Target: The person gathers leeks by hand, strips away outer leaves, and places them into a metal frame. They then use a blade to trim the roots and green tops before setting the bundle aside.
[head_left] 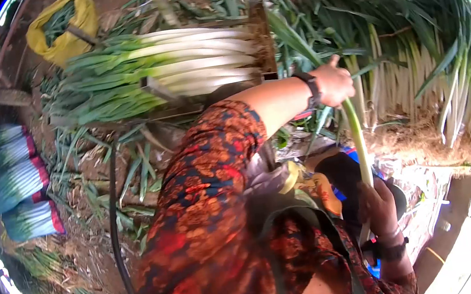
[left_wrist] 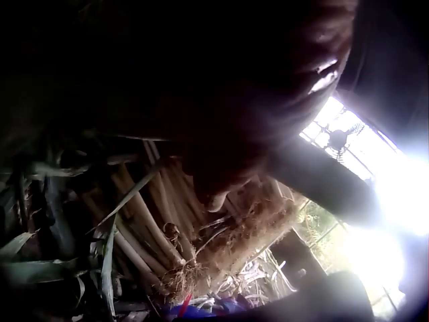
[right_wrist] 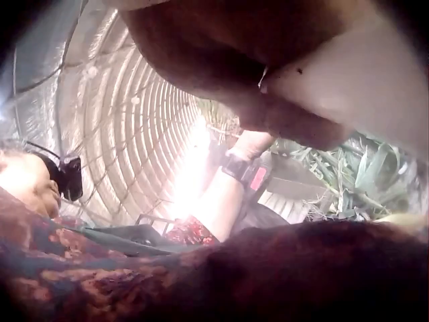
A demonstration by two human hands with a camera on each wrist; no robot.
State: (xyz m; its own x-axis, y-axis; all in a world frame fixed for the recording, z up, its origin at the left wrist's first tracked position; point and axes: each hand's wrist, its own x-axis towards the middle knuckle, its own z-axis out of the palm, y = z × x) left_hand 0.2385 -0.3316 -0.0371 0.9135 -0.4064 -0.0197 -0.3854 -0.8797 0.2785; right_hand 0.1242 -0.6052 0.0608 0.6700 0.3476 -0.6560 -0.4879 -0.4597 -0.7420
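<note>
A long leek [head_left: 357, 136] slants between my two hands in the head view, its green leaves [head_left: 295, 39] trailing up and left. My left hand [head_left: 332, 82], wearing a dark wristband, grips it along the green upper part. Lower down, my right hand [head_left: 381, 207] holds the pale stalk near its lower end. In the left wrist view the left hand [left_wrist: 268, 87] is mostly in shadow above rooted leeks [left_wrist: 154, 228]. Close to the right wrist camera, the fingers of the right hand [right_wrist: 201, 57] lie against the blurred white stalk [right_wrist: 362, 87].
Cleaned leeks [head_left: 200, 65] lie stacked in a wooden frame [head_left: 261, 35] at my left. A heap of untrimmed leeks [head_left: 412, 74] with matted roots [head_left: 427, 138] is at the right. Bundled leeks [head_left: 16, 172] and a yellow sack [head_left: 64, 44] stand farther left, with leaf scraps on the ground.
</note>
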